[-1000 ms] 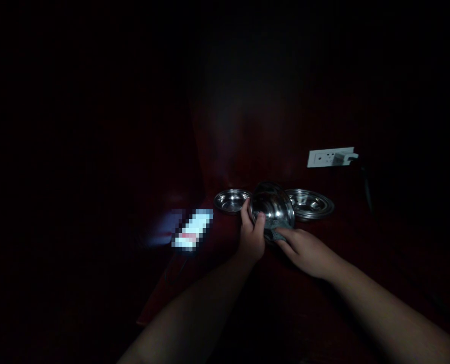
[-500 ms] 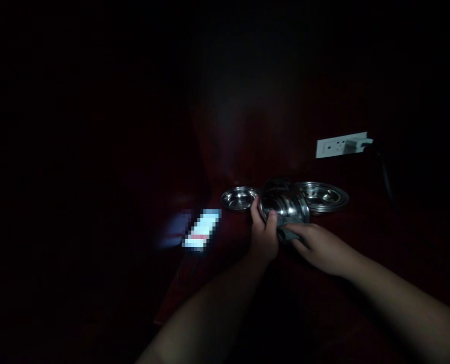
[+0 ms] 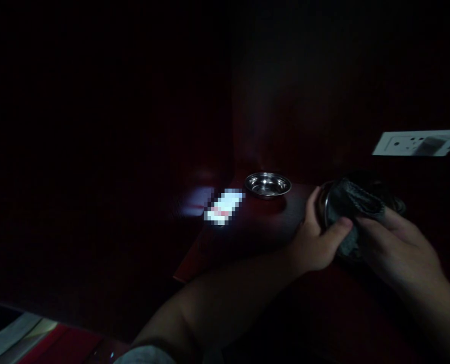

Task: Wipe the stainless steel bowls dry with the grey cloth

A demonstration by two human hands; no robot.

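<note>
- the left hand (image 3: 316,242) is curled round the rim of a steel bowl (image 3: 325,210) tipped on its side, thumb hooked over the edge, at about 3 o'clock of the view.
- the right hand (image 3: 395,242) is closed loosely on a grey cloth (image 3: 352,205), pressing it over the bowl's mouth.
- the wipe looks to be in mid course: cloth on the bowl, the bowl not set down.
- 1 smaller steel dish (image 3: 267,184) stands on the dark red bench (image 3: 248,232) at 10 o'clock of the hands, well apart.
- a lit phone (image 3: 224,206) lies just left of that dish; a wall socket (image 3: 418,143) sits at 1 o'clock.
- nothing blocks the hands; the room is very dark.
</note>
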